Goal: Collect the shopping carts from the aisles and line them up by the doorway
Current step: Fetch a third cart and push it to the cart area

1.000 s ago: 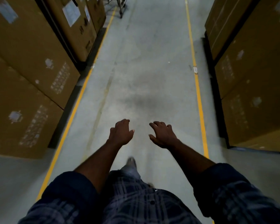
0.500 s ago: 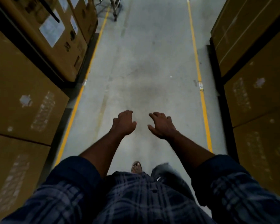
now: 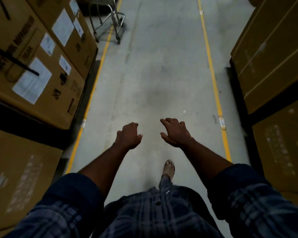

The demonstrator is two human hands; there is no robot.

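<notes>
Cart [image 3: 108, 19] is at the top left of the view, far up the aisle and well apart from both hands, nothing touching it. Left hand [image 3: 128, 136] and right hand [image 3: 175, 133] are held out in front, palms down, near each other, over bare floor [image 3: 153, 74]. Both are empty, with fingers loosely curled and gripping nothing. The cart is ahead of the left hand and off to its left.

Compared with half a second ago, more of the cart shows and it sits lower in the view and larger; before, only a sliver showed at the top edge. The hands keep the same pose and the same spacing. The left boxes [image 3: 41, 74] with white labels have slid nearer and look larger. A foot [image 3: 169, 169] in a sandal is now further forward and right of centre.

The cart is bare metal tubing with a low frame on small wheels, and its top is cut off by the frame edge. It stands on the left yellow line [image 3: 91, 93], just beside the left boxes. Whether it holds a load cannot be told. The right yellow line [image 3: 213, 79] runs along the right boxes [image 3: 273, 57]. Plaid sleeves are rolled up above the forearms.
</notes>
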